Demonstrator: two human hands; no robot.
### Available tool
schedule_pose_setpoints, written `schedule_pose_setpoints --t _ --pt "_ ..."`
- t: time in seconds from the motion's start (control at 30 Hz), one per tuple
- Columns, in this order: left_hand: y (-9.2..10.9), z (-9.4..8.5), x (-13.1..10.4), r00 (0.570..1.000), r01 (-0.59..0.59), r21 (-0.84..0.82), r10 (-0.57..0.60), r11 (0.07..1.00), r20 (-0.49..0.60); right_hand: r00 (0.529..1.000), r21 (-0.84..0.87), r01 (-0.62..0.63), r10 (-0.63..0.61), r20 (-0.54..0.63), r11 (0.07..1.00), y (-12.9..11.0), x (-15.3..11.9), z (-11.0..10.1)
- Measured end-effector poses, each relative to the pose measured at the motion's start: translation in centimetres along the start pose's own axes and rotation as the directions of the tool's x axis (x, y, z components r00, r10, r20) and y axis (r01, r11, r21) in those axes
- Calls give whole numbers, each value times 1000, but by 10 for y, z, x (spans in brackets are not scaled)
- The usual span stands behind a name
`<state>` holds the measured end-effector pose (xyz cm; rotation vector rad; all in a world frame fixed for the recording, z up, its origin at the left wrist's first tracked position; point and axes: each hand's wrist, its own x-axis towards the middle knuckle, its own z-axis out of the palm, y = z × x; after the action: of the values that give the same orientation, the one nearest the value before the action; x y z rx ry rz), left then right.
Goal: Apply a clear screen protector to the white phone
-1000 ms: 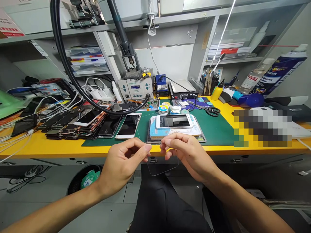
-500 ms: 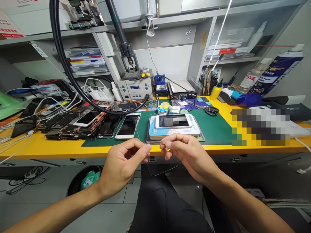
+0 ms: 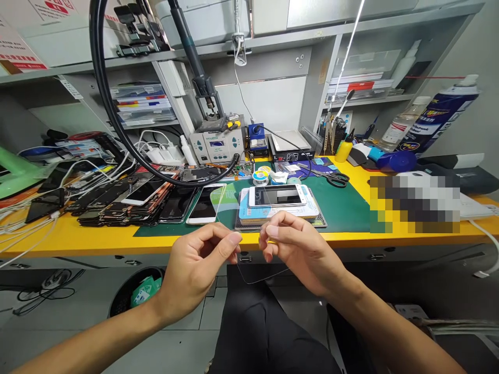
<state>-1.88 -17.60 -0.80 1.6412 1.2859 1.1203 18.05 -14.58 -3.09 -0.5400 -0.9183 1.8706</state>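
Between my hands is a clear film (image 3: 230, 198), like a phone screen protector, with a green printed patch showing in front of the desk. Its thin lower edge hangs in a curve below my fingers. My left hand (image 3: 198, 262) pinches the film's left side between thumb and forefinger. At the right, my right hand (image 3: 298, 249) has its thumb against its curled fingers on the other side of the film. Just beyond them, a white phone (image 3: 277, 195) lies face up on a light-blue box (image 3: 249, 212). Another white phone (image 3: 206, 204) rests on the green mat (image 3: 343, 213) to the left.
A pile of phone parts (image 3: 117, 205) covers the desk's left side. Solder spools (image 3: 260, 177), scissors (image 3: 337, 179) and a yellow bottle (image 3: 344, 149) stand or lie behind. A soldering station (image 3: 216, 147) is at the back, with a thick black hose (image 3: 113, 109) arching forward.
The film has tilted, and a green printed patch now shows on it above my left hand. My hands stay nearly in place. The view has shifted slightly.
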Motion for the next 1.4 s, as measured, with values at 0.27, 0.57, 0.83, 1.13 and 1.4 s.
schedule_pose_setpoints --t 0.27,0.57,0.83,1.13,1.4 --pt "-3 2 4 998 63 -12 -62 998 17 983 -184 174 -180 -17 967 8 -2 -1" --pt "0 11 11 974 101 -514 21 852 227 365 -798 556 -793 487 -234 18 8 15" --pt "16 16 18 951 309 -690 -201 654 235 393 -766 463 -672 628 -446 26 12 15" --pt "15 18 14 953 301 -688 -231 660 196 423 -771 469 -657 624 -430 29 13 10" --pt "13 19 13 953 301 -670 -244 679 181 451 -778 481 -646 616 -405 28 10 10"
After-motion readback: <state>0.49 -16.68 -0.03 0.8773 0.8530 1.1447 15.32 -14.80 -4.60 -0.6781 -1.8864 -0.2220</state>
